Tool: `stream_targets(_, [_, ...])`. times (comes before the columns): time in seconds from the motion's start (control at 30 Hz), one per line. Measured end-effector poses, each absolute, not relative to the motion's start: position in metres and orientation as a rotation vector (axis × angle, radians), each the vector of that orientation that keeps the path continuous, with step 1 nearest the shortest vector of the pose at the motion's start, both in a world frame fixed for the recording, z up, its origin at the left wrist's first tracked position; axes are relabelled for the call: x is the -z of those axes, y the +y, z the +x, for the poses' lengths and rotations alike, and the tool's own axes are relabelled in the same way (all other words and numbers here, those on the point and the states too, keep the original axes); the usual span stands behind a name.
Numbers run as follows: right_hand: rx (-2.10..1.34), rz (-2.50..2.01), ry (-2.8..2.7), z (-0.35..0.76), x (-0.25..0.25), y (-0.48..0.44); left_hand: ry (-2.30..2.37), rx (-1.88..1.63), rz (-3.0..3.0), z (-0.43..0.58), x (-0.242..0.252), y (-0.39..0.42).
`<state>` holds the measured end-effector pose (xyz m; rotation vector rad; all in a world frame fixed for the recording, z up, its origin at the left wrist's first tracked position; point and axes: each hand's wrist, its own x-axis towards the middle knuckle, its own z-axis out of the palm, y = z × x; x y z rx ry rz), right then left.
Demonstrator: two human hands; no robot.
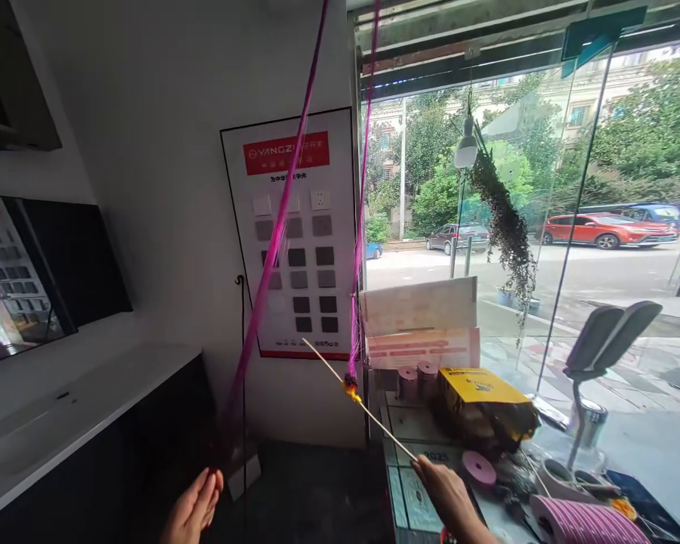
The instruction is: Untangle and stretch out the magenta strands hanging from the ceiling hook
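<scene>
In my right hand (445,483), fingers closed, is the lower end of a thin pale stick (388,432), which slopes up to the left. Around its middle sits a black and yellow tuft (350,387), and a magenta thread bundle (358,264) hangs from above down to that tuft. A second magenta thread bundle (280,227) runs taut and slanting from the top toward my left hand (196,505). The left fingers are pressed together at its dark lower end, which is hard to make out in the shadow.
On the right, a glass-topped table (405,495) bears a yellow box (484,389), a pink-striped roll (586,520), a pink spool (479,468) and a grey lamp (606,340). A white sink counter (91,408) stands left. A switch display board (295,227) hangs ahead beside the window.
</scene>
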<state>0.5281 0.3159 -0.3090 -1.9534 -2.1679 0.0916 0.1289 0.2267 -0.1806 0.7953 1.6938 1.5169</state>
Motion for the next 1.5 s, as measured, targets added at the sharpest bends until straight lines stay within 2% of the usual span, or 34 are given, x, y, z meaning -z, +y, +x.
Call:
stream_targets(0.23, [0.001,-1.852,-2.532,0.571,0.274,0.318,1.556,-1.487,1.063,0.126,0.135,0.251])
stream_targets(0.5, [-0.038,-1.753,-2.71,0.577,0.26,0.291,1.58,-1.449,1.441,0.105,0.115,0.284])
stream_targets(0.73, [-0.069,-1.771,-2.729,0.594,0.254,0.271,1.722,-1.412,1.39,0.096,0.106,0.346])
stream_targets(1.2, [-0.091,-1.869,-2.713,0.614,0.231,0.255,1.637,-1.194,1.199,0.159,0.121,0.385])
stream_targets(1.37, [-0.197,-1.942,-2.597,0.626,0.232,0.257,1.551,-0.963,1.089,0.172,0.163,0.367])
stream_targets(1.5, [-0.47,-1.887,-2.502,0.619,0.241,0.251,1.51,-0.741,0.972,0.203,0.207,0.329])
